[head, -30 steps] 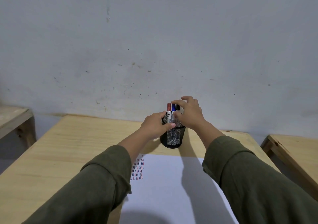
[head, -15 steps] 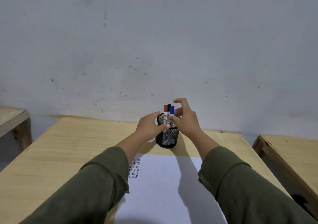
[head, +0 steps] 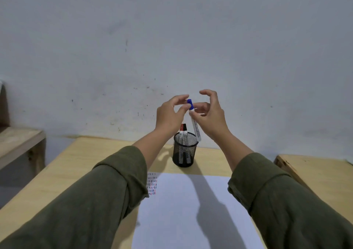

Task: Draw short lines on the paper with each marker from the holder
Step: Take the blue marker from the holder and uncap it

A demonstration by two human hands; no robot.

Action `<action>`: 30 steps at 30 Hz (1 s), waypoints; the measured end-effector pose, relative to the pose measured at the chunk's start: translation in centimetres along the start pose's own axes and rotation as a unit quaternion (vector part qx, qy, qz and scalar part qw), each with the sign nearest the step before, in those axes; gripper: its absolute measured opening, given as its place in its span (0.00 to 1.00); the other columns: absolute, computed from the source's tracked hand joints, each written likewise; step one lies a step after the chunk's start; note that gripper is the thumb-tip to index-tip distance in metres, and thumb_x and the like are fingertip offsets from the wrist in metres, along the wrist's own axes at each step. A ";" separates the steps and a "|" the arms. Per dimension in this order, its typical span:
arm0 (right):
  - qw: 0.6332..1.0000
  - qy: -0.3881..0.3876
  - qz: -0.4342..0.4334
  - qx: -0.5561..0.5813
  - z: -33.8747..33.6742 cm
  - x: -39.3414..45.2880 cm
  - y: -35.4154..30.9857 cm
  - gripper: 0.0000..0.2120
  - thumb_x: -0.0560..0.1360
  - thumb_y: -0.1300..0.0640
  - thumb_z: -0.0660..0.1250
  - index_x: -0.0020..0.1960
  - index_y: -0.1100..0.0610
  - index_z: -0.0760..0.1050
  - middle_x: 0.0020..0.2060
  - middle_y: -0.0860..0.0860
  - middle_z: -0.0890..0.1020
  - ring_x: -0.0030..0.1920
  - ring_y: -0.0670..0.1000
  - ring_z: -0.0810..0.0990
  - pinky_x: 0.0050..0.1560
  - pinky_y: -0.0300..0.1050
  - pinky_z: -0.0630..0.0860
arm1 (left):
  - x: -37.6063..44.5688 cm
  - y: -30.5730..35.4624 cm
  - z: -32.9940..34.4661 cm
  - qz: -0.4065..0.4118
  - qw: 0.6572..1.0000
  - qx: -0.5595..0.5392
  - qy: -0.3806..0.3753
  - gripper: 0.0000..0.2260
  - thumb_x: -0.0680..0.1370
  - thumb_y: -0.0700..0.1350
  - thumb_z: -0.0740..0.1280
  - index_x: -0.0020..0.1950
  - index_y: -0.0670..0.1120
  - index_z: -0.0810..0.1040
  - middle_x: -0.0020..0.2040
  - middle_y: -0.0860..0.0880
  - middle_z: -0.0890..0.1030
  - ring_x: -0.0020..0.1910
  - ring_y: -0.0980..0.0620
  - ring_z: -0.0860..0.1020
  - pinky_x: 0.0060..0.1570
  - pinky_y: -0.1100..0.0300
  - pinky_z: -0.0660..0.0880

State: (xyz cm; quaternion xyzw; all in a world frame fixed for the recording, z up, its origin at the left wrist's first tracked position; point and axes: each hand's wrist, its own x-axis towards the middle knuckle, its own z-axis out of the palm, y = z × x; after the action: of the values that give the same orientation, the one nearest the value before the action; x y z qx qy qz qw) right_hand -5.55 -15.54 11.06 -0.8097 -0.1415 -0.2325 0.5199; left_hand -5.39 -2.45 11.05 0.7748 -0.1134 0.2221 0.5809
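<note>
White paper (head: 191,210) lies nearest on the wooden worktop (head: 76,162), short red, blue and black lines (head: 152,183) at its left edge. Beyond it, black mesh holder (head: 185,154) stands upright with red marker (head: 181,132) and black marker (head: 185,132) inside. Above holder, right hand (head: 210,115) grasps blue marker (head: 193,122) by its barrel; left hand (head: 170,115) pinches its blue cap (head: 189,103).

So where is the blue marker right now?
In the head view the blue marker is lifted above the mesh holder, its barrel in the right hand and the left hand pinching its cap.
</note>
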 end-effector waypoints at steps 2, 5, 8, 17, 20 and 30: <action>1.000 -0.010 0.000 -0.006 -0.2 -0.9 -0.6 0.23 0.71 0.60 0.70 0.61 0.49 0.65 0.45 0.48 0.85 0.47 0.45 0.82 0.48 0.34 0.75 | -0.6 0.6 -0.4 0.006 1.000 -0.008 -0.006 0.09 0.76 0.45 0.66 0.54 0.51 0.81 0.45 0.56 0.82 0.50 0.59 0.77 0.41 0.80 0.67; 0.999 -0.031 0.013 -0.002 -0.4 -2.5 -1.5 0.21 0.71 0.59 0.70 0.61 0.49 0.67 0.43 0.48 0.84 0.43 0.40 0.81 0.43 0.29 0.73 | -1.7 1.1 -1.1 -0.001 1.000 -0.017 -0.003 0.05 0.75 0.42 0.66 0.47 0.51 0.80 0.39 0.57 0.81 0.46 0.57 0.78 0.42 0.78 0.69; 0.996 -0.075 0.054 -0.002 -0.6 -3.8 -1.3 0.21 0.70 0.57 0.73 0.59 0.49 0.70 0.42 0.51 0.83 0.38 0.41 0.80 0.43 0.35 0.73 | -2.7 1.1 -2.0 -0.041 0.996 -0.073 0.032 0.05 0.76 0.42 0.66 0.45 0.52 0.79 0.40 0.55 0.81 0.46 0.53 0.80 0.51 0.63 0.74; 0.987 0.007 0.122 0.102 -1.4 -5.5 -1.8 0.17 0.66 0.60 0.77 0.51 0.52 0.76 0.40 0.55 0.84 0.37 0.51 0.83 0.53 0.50 0.79 | -6.0 -2.3 -4.8 -0.175 0.976 -0.102 0.081 0.03 0.77 0.43 0.64 0.44 0.50 0.76 0.42 0.49 0.82 0.46 0.51 0.79 0.59 0.50 0.76; 0.961 0.024 0.138 0.239 -1.2 -6.1 -2.8 0.18 0.68 0.65 0.74 0.56 0.57 0.75 0.38 0.54 0.82 0.32 0.48 0.82 0.46 0.42 0.80 | -7.1 -2.8 -4.6 -0.168 0.981 -0.091 0.018 0.06 0.76 0.45 0.65 0.41 0.53 0.75 0.39 0.52 0.82 0.45 0.51 0.79 0.57 0.49 0.75; 0.921 -0.030 0.180 0.344 0.6 -8.0 -2.8 0.01 0.73 0.64 0.69 0.44 0.61 0.79 0.35 0.54 0.83 0.33 0.49 0.82 0.40 0.37 0.80 | -8.7 -1.7 -4.4 -0.037 0.999 -0.029 -0.007 0.04 0.75 0.43 0.67 0.48 0.50 0.79 0.42 0.51 0.81 0.41 0.55 0.75 0.45 0.64 0.71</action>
State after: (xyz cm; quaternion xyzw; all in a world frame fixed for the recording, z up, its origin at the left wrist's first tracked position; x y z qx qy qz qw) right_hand -13.55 -13.73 8.83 -0.5991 -0.0800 -0.0481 0.7952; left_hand -13.18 1.54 6.47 0.7631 -0.0952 0.1914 0.6099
